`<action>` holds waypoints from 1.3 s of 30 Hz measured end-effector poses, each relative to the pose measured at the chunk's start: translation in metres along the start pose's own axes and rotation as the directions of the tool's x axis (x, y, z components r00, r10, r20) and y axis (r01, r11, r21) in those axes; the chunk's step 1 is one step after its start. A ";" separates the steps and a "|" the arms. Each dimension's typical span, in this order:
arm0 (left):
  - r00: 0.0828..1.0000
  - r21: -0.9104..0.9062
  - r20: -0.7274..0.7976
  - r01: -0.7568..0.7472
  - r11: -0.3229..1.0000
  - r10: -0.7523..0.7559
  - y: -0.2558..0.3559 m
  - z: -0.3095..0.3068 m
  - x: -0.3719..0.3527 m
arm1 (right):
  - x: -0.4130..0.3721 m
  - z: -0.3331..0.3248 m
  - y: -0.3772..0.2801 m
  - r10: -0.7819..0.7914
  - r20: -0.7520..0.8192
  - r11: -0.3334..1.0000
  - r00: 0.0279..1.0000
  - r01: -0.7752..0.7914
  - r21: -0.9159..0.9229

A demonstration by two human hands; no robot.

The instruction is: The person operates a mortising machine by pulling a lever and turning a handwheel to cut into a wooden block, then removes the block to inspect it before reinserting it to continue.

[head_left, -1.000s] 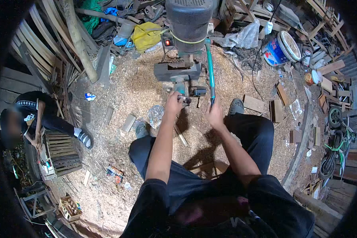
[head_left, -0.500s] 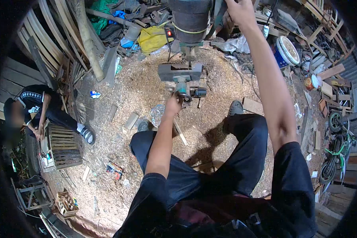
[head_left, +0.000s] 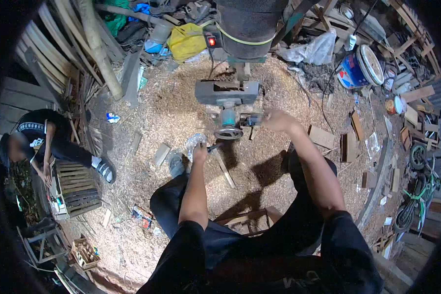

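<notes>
A floor-standing machine with a dark cylindrical body (head_left: 252,24) stands ahead of me. Below it is a dark block-like vise (head_left: 203,92), and a round metal handwheel (head_left: 229,133) sticks out toward me. My left hand (head_left: 199,153) is closed around a short dark handle (head_left: 214,146), left of and below the wheel. My right hand (head_left: 279,120) is just right of a small dark clamp part (head_left: 253,120) on the machine; its fingers are smeared by motion, so contact cannot be made out.
Wood shavings cover the floor (head_left: 171,117). A wood strip (head_left: 224,169) and loose blocks (head_left: 162,154) lie near my feet. At left a person (head_left: 39,142) sits beside a slatted crate (head_left: 77,179). A paint bucket (head_left: 350,71) and a green motorbike (head_left: 419,196) are at right.
My right hand has come down from the machine's upper right side to beside the clamp part. My left hand has moved off the handwheel, down and left. The view has shifted slightly.
</notes>
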State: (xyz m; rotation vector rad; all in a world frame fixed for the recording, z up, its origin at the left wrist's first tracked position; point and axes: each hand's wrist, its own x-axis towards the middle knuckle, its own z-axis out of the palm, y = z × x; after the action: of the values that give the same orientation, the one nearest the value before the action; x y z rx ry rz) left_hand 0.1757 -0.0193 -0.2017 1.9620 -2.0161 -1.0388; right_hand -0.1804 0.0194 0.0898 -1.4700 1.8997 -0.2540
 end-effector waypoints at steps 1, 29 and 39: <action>0.997 0.044 -0.046 -0.056 0.997 0.058 -0.032 0.031 0.016 | 0.002 0.013 0.005 -0.182 0.081 0.979 0.980 0.188 -0.080; 0.994 0.048 0.036 -0.109 0.993 0.108 0.142 -0.058 -0.067 | 0.008 -0.020 0.015 -0.355 -0.010 0.931 0.935 0.353 -0.094; 0.920 -0.104 0.086 -0.373 0.922 0.382 0.171 -0.028 -0.080 | 0.000 -0.042 0.017 -0.268 -0.093 0.964 0.959 0.267 -0.021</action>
State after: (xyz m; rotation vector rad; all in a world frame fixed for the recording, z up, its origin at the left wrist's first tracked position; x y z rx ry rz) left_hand 0.0607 0.0291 -0.0570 1.4191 -2.2422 -1.1254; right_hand -0.2201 0.0141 0.1113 -1.7487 1.7728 -0.4489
